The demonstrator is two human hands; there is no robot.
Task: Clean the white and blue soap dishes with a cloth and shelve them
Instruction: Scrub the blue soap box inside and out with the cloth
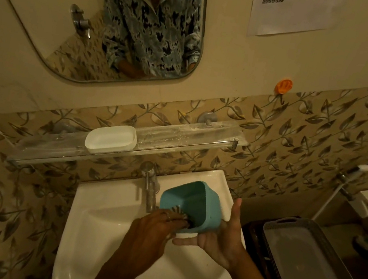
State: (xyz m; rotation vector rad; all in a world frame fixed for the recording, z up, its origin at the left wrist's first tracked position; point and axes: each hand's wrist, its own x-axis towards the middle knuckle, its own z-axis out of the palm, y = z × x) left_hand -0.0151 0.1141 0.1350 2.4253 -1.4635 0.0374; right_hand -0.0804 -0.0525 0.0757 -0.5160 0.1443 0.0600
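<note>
The blue soap dish (pixel 191 204) is held tilted over the white sink (pixel 100 227), its hollow facing me. My right hand (pixel 217 237) holds it from underneath and the right side, thumb raised along its edge. My left hand (pixel 153 231) presses a dark patterned cloth (pixel 181 214) into the dish's near inner wall. The white soap dish (pixel 110 138) stands on the glass shelf (pixel 178 136) above the sink, left of its middle.
A chrome tap (pixel 150 182) rises just left of the blue dish. A grey basket (pixel 312 270) stands at the right of the sink. A mirror (pixel 54 8) hangs above the shelf; an orange hook (pixel 283 86) and a hand sprayer (pixel 358 168) are on the right wall.
</note>
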